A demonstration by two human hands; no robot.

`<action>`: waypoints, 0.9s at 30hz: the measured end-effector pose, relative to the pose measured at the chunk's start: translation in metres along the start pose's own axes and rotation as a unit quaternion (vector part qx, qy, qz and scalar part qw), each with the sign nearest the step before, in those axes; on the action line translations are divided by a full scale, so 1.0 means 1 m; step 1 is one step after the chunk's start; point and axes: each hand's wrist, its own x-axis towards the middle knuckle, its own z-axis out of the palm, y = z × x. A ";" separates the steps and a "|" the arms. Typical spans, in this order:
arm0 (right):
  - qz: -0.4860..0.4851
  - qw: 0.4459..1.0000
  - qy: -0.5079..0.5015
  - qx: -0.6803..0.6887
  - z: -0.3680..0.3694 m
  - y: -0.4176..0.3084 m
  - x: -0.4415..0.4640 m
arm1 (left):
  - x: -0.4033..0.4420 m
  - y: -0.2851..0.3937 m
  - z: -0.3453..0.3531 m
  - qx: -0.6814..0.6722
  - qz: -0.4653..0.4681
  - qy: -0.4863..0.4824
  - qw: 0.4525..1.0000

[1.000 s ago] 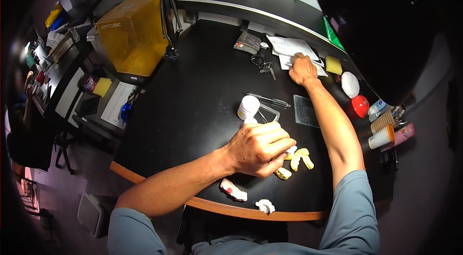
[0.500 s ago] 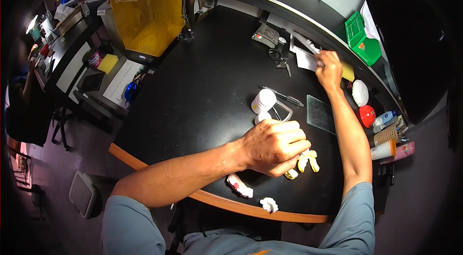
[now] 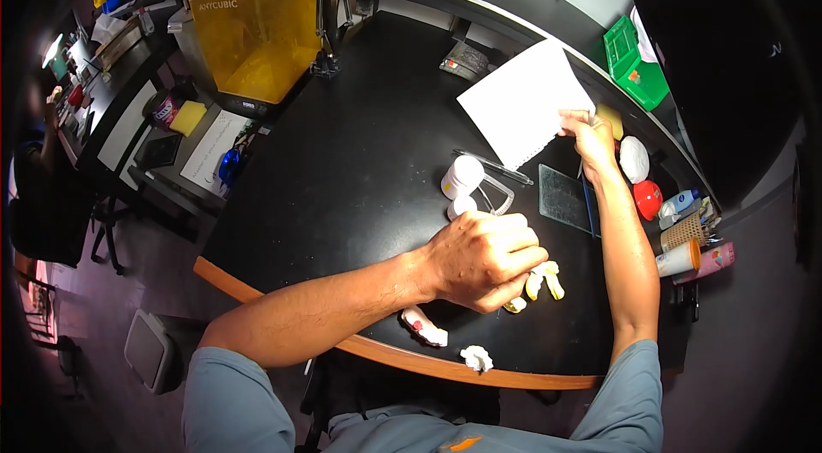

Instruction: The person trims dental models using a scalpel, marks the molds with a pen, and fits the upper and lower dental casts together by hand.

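My right hand point(image 3: 592, 145) pinches the corner of a white sheet of paper point(image 3: 527, 106), whose lower edge looks ragged, and holds it over the back right of the desk. Over the front of the desk, my left hand point(image 3: 488, 263) is closed in a fist; whatever it may hold is hidden. Small yellow-and-white pieces point(image 3: 552, 283) show just beyond its fingers. Closer to me lie a pink-and-white piece point(image 3: 423, 327) and a crumpled-looking white piece point(image 3: 477, 358). Behind my left hand are a white bottle point(image 3: 463, 176), a metal caliper-like tool point(image 3: 498, 194) and a pen point(image 3: 494, 165).
A glass plate point(image 3: 561, 200) lies left of my right forearm. Along the right edge are a red dome-shaped object point(image 3: 647, 199), a white cup point(image 3: 676, 261) and a green box point(image 3: 638, 76). An amber-covered machine point(image 3: 257, 33) stands at the back left, and a dark monitor point(image 3: 719, 68) at the right.
My right hand has drawn the paper up and toward me; the sheet now spreads broadly and covers the keys and bracelet. My left hand stays nearly still.
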 end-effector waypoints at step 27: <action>0.243 0.967 0.078 0.012 -0.041 0.056 0.080 | -0.004 -0.004 0.005 -0.010 -0.001 -0.003 1.000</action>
